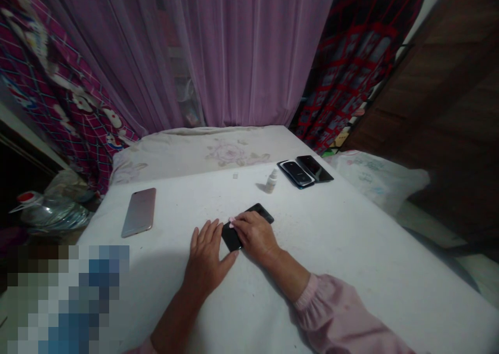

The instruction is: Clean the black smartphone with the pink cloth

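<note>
Okay, white-covered table (pixel 351 250) under everything. Left hand (pixel 205 255): fingers extended, unclenched, tips at one end of the black phone (pixel 231 238), thumb by its near edge. Right hand (pixel 257 237): fingers bunched, pinching a small pink-white piece (pixel 232 222) against that phone, whose far end pokes out past the knuckles. To do this well, I'd judge: left fingers brace the end, right fingertips press lightly and evenly, piece kept flat, strokes right out to the edges. Counts: phone-like devices, five visible: the black one under the right fingers; one rose-gold phone (pixel 139 212) well left of the left fingers; three beyond and right of the right fingers, namely a dark phone (pixel 315 168), a dark slab (pixel 307 186) and a white-edged phone (pixel 297 172) on the slab. Bottles: one, white bottle (pixel 272 181), upright, beyond the right fingers. Pink-white pieces: one. Clear squares: one, tiny clear square (pixel 235 175), straight beyond the fingers, material unclear.
</note>
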`<action>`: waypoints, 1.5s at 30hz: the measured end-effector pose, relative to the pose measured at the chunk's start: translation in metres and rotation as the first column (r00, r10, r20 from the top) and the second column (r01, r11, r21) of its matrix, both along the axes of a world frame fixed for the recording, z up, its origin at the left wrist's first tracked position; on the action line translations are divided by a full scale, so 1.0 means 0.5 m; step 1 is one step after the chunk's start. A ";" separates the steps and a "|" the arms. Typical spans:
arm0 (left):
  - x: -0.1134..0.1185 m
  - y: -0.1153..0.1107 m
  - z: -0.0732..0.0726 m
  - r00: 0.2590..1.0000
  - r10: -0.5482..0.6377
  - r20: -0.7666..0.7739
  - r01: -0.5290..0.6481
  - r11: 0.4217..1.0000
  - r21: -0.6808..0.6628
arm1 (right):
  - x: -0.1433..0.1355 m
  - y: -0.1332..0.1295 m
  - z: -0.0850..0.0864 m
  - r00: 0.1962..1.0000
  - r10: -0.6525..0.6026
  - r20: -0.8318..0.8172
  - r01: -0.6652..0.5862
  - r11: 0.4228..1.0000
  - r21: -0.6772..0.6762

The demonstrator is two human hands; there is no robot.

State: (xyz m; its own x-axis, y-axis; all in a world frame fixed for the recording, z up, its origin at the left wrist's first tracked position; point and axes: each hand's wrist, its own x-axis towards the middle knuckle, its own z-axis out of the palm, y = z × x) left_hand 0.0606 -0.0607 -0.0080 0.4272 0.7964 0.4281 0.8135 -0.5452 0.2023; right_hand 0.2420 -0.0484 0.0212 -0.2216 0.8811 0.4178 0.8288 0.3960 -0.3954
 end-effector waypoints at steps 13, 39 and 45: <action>-0.004 0.001 -0.002 0.999 -0.034 0.016 0.034 0.999 0.014 | 0.077 0.027 0.007 0.923 -0.377 0.084 0.384 0.918 -0.101; -0.003 0.001 -0.003 0.999 -0.034 0.021 0.034 0.999 -0.012 | 0.043 0.018 0.018 0.940 -0.311 0.144 0.326 0.940 -0.100; -0.003 0.000 -0.001 0.999 -0.032 0.003 0.032 0.999 -0.010 | -0.032 -0.002 0.025 0.990 -0.064 0.127 0.078 0.992 -0.103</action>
